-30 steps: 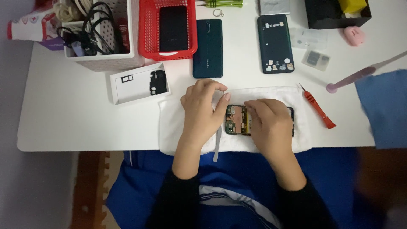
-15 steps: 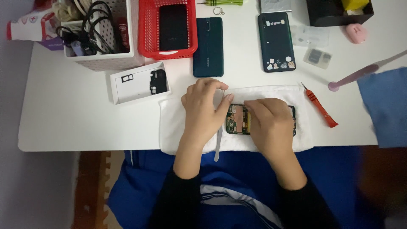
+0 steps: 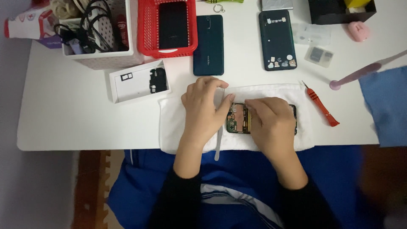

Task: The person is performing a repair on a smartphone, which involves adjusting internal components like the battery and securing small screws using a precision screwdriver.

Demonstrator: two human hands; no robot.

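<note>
Since a second ago little has shifted: the left hand (image 3: 203, 110) still pins the opened phone (image 3: 238, 118) on the white cloth (image 3: 169, 127), tweezers (image 3: 218, 146) under its palm, while the right hand (image 3: 271, 125) stays curled over it, fingertips on the board.

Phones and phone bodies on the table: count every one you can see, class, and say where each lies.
4. A black phone in the red basket; a dark teal phone beside it; a stickered back cover further right; the opened phone under both hands. More may be hidden.
</note>
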